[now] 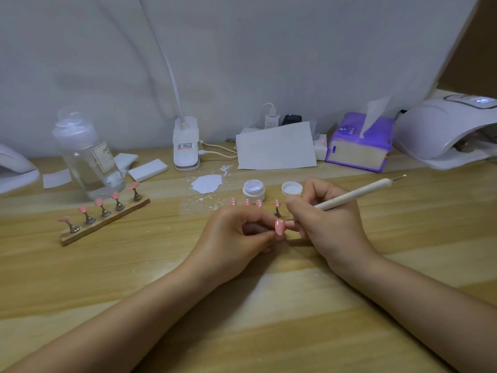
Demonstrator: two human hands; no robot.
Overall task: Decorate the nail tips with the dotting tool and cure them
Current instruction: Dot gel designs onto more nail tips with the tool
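Note:
My left hand [236,232] pinches a pink nail tip [279,228] on its holder at the table's middle. My right hand [322,219] grips the white dotting tool [355,196] like a pen, its metal point touching the tip's upper end. Behind my hands several pink tips with white dots [246,202] stand in a row, one on a visible metal stand [277,208]. An open white gel pot [253,190] and its lid [291,189] sit just beyond. The white curing lamp [443,130] stands at the far right.
A wooden strip [105,222] with several plain pink tips lies at the left. A clear bottle [86,154], white pads [148,170], a clip lamp base [186,146], paper [277,150], a purple tissue pack [359,146] and spilled white powder [207,183] line the back.

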